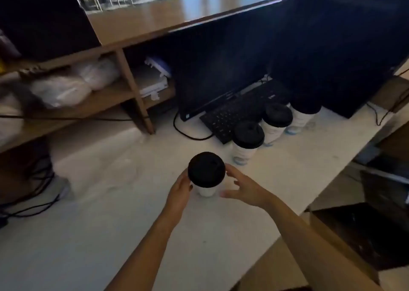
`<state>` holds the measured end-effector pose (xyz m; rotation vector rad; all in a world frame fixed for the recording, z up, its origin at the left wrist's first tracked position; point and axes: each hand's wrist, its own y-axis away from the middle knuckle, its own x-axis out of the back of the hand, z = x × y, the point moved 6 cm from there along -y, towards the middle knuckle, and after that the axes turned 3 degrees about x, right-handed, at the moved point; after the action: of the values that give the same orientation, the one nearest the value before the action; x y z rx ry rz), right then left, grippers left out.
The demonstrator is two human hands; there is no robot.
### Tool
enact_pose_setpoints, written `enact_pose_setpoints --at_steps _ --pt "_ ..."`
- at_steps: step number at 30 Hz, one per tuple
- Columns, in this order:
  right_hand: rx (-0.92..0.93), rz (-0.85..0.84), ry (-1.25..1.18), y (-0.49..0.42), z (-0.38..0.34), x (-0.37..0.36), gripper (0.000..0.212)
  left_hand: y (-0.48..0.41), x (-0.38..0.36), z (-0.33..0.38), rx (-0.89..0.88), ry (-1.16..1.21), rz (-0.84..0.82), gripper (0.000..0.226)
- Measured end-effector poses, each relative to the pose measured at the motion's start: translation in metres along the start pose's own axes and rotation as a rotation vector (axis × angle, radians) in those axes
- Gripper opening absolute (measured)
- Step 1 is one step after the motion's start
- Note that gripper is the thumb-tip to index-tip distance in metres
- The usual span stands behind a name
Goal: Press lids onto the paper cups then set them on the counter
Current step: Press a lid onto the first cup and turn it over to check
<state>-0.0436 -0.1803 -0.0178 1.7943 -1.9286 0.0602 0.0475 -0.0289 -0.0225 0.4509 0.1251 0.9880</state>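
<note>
A white paper cup [207, 191] with a black lid [206, 169] on top stands upright on the white counter [106, 235], near the middle. My left hand [180, 188] grips the cup's left side, thumb against the wall just under the lid. My right hand [245, 190] hovers at the cup's right side with fingers spread, a little apart from it. Behind, to the right, two more lidded cups [247, 141] [276, 122] stand in a row. A third white cup [301, 119] stands beyond them, its top lost in shadow.
A black keyboard [236, 111] and a dark monitor [221, 69] sit right behind the cups, cables trailing left. Wooden shelves [130, 84] with white bags fill the left. An open cardboard box [332, 231] lies past the counter's right edge.
</note>
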Motion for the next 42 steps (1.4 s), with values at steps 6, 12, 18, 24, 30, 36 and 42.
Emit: enact_pose_setpoints --at_steps 6,12,18,24,30,36,42 --pt "0.01 0.146 -0.144 -0.009 0.006 -0.016 0.076 0.006 -0.017 -0.002 0.016 0.125 -0.054 0.036" --pt "0.017 0.206 -0.152 0.022 0.011 -0.024 0.071 0.021 -0.02 -0.017 0.02 0.086 -0.108 0.027" --pt "-0.015 0.382 -0.184 0.042 0.012 -0.006 0.048 0.031 -0.005 0.001 -0.022 0.175 0.061 0.04" --pt "0.028 0.506 -0.252 0.015 -0.048 -0.005 0.029 0.036 -0.039 0.038 -0.209 -0.052 0.187 0.032" --pt "0.066 0.57 -0.298 0.007 -0.038 -0.006 0.018 0.031 -0.043 0.03 -0.299 -0.091 0.306 0.026" --pt "-0.008 0.65 -0.329 0.013 -0.038 -0.009 0.028 0.027 -0.043 0.037 -0.288 -0.124 0.158 0.033" --pt "-0.028 0.766 -0.384 0.048 -0.039 -0.039 0.024 -0.01 -0.025 0.058 -0.341 -0.394 0.103 0.045"
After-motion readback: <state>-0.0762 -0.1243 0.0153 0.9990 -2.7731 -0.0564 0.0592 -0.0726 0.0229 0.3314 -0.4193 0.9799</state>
